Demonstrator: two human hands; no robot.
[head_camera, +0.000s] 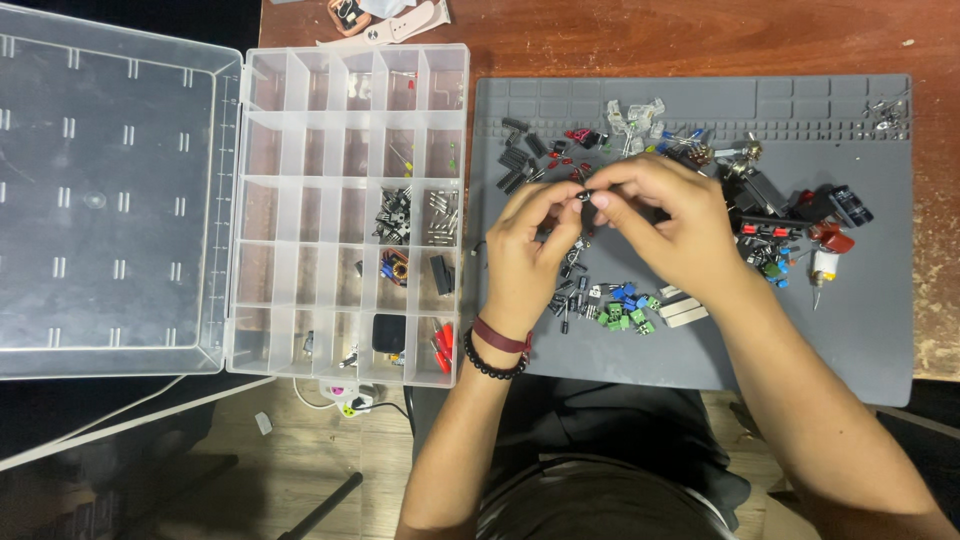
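Fingertips (578, 203) of both hands meet in a pinch around a tiny dark electronic component (584, 196), held just above the grey silicone work mat (850, 340). The left hand (530, 250) closes on it from below-left, the right hand (660, 225) from the right, both curled tight. The part looks light, rigid and easily dropped, with thin legs that would bend; gripping its body seems safest. Loose black, blue and green components (615, 305) lie just below the fingers; the clear plastic compartment organiser (300, 210) sits well left.
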